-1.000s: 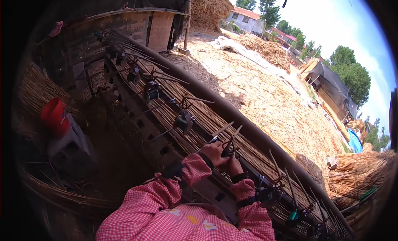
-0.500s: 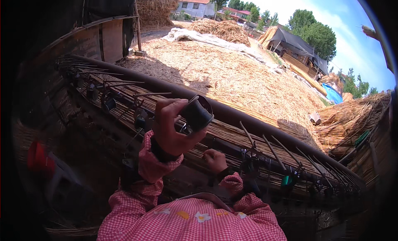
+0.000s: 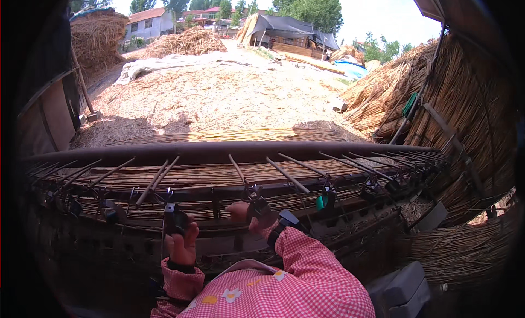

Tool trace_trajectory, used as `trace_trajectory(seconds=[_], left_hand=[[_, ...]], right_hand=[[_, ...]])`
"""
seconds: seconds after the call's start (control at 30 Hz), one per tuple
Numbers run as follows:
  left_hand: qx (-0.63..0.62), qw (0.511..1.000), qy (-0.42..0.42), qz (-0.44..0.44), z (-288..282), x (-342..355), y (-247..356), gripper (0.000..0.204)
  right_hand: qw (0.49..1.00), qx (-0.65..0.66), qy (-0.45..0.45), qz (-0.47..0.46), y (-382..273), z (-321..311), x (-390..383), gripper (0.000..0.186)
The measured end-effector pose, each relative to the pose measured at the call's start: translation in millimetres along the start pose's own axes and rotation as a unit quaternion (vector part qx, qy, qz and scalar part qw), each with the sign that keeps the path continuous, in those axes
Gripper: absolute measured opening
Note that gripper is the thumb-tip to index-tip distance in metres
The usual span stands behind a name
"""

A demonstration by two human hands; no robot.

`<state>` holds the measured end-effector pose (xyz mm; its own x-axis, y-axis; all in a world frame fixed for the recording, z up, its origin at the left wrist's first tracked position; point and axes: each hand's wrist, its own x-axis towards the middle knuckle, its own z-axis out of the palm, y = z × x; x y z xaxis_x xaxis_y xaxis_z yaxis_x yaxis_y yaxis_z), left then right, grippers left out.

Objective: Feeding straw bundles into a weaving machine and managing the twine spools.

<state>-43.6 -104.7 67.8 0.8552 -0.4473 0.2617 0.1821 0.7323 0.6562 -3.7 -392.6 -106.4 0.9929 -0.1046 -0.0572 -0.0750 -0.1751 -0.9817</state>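
Dark spools hang in a row along the loom-like frame in front of me. My left hand (image 3: 183, 246) is low at the row, its fingers curved around the lower side of a dark spool (image 3: 176, 219). To its right, my right hand (image 3: 257, 219) reaches forward with thumb and fingers on either side of another dark spool (image 3: 258, 203). Part of that spool lies in shadow, and its contact with the fingers is hard to see. A thin stick (image 3: 236, 167) slants up above the right hand. Straw stalks (image 3: 197, 178) lie lengthwise behind the spools.
A long dark pipe (image 3: 229, 153) spans the frame's far side, with several sticks leaning on it. A green spool (image 3: 324, 202) hangs to the right. Reed bundles (image 3: 454, 110) stand at right. Grey blocks (image 3: 407, 290) sit at lower right. Loose straw (image 3: 229, 99) covers the ground beyond.
My view has swung right and levelled. The left hand, which held a dark spool up in the air, has come down to the row. The right hand has gone from a loose fist to a spool.
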Motion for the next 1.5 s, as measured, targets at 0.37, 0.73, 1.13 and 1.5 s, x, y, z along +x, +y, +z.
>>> trace_trajectory(seconds=[0.37,0.73,1.13,1.5], left_hand=[[0.096,0.970,-0.224,-0.016,106.2,13.1,-35.1,0.076],[0.130,0.973,-0.148,-0.123,158.3,13.2,-0.2,0.045],[0.635,0.759,0.094,0.110,92.7,-85.6,-17.3,0.024],[0.805,0.572,-0.152,-0.037,9.0,-26.9,-10.0,0.022]], right_hand=[[0.961,0.162,-0.224,-0.022,-159.4,45.2,-156.9,0.025],[0.687,0.638,-0.346,0.021,-198.5,16.0,-188.3,0.058],[0.601,0.529,-0.598,0.031,-291.4,88.3,-215.9,0.027],[0.664,0.632,-0.351,0.193,-228.6,42.0,-147.7,0.044]])
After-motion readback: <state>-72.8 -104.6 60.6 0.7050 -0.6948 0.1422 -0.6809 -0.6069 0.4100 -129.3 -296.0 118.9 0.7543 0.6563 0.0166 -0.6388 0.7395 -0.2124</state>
